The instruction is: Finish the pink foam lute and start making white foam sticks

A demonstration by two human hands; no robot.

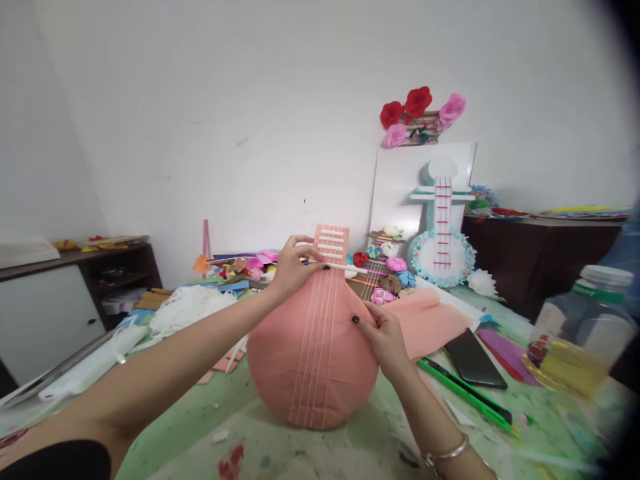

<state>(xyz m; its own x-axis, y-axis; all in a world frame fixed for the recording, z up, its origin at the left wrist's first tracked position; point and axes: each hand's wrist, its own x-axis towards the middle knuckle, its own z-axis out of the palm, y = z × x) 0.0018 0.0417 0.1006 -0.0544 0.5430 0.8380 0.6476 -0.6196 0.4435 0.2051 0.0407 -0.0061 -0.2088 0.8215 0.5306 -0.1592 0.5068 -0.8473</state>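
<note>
We have the pink lute [315,343] upright on the near middle of the table [175,440], its strings [320,313] facing us; our left hand [300,265] pinches a white stick [354,269] across its neck [331,243], and our right hand [383,331] grips its right edge. To the right we see a cutter [465,392], a phone [475,358] and a bottle [580,333], with a white lute [443,233] far right.
</note>
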